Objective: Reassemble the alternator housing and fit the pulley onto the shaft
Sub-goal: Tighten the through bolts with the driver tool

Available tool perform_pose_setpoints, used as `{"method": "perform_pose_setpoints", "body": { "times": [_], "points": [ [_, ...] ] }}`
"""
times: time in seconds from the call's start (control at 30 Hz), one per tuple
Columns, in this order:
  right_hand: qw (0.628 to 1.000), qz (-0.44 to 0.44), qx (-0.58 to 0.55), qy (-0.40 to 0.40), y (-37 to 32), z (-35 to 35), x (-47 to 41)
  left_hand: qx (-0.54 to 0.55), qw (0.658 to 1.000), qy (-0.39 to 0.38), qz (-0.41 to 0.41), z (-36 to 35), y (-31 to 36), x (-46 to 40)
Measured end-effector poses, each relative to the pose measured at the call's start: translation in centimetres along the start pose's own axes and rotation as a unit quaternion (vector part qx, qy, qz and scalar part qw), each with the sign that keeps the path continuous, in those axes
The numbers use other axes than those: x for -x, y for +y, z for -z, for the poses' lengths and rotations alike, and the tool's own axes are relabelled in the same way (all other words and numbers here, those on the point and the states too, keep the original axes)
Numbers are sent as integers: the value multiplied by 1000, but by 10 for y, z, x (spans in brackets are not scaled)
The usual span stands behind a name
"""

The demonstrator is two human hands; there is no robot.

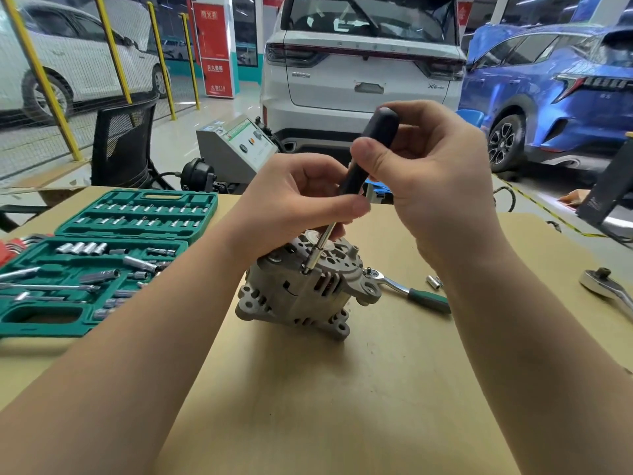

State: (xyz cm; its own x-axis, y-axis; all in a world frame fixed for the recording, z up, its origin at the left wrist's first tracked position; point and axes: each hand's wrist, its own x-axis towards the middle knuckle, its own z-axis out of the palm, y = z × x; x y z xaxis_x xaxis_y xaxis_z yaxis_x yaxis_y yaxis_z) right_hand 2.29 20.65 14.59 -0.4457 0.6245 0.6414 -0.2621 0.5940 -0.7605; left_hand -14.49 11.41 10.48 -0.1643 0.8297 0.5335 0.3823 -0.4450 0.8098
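Right hand (pixel 435 173) curled round driver handle (pixel 371 149) to spin; left hand (pixel 301 204) pinches below, steadying shaft (pixel 322 245) into housing bolt (pixel 305 270) on alternator (pixel 305 286) beneath fingertips.

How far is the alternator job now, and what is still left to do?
The two halves of the alternator already sit together. In hand: both hands, left hand and right hand, hold a screwdriver with its tip at a housing bolt. No pulley is visible, so fitting it seems left.

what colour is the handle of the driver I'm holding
Black; the driver handle shows best in the head view.
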Motion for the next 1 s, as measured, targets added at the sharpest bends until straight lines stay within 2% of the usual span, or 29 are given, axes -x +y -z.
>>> {"method": "perform_pose_setpoints", "body": {
  "times": [0.1, 0.17, 0.23, 0.3, 0.37, 0.47, 0.57, 0.63, 0.7, 0.77, 0.83, 0.9, 0.93, 1.0],
  "points": [
    [996, 23, 62, 63, -2, -7, 6, -26, 999, -13, -32, -4, 3, 0],
    [998, 35, 42, 38, -2, -7, 7, 5, 1000, -17, -23, -3, 4, 1],
    [997, 25, -46, -55, -2, 0, 3, 37, 999, -18, -5, -1, 4, 2],
    [969, -5, -176, -173, 0, 12, -1, 68, 997, -32, 5, 2, 4, 2],
    [945, -17, -222, -238, 0, 18, -3, 90, 994, -53, 11, 3, 4, 2],
    [969, 4, -153, -193, -1, 16, -4, 96, 991, -86, 23, 6, 3, 2],
    [998, 10, -28, -61, -3, 10, -3, 43, 996, -84, 2, 4, 2, 0],
    [999, 19, 47, 15, -4, 5, 1, 18, 998, -57, -22, 2, 0, -1],
    [995, 40, 82, 44, -5, -1, 5, 14, 999, -35, -34, 2, -2, -2],
    [998, 48, 49, 13, -4, -1, 5, 43, 998, -34, -22, 4, -3, -2],
    [992, 19, -77, -93, -2, 6, 2, 78, 996, -49, -6, 7, -2, -2],
    [967, -9, -180, -180, -1, 14, 0, 100, 993, -66, 2, 8, -2, -2],
    [963, -14, -187, -191, -2, 16, 0, 105, 992, -71, 3, 8, -2, -2],
    [976, -7, -148, -157, -5, 15, -1, 98, 992, -75, 3, 8, -2, -2]
  ]
}}
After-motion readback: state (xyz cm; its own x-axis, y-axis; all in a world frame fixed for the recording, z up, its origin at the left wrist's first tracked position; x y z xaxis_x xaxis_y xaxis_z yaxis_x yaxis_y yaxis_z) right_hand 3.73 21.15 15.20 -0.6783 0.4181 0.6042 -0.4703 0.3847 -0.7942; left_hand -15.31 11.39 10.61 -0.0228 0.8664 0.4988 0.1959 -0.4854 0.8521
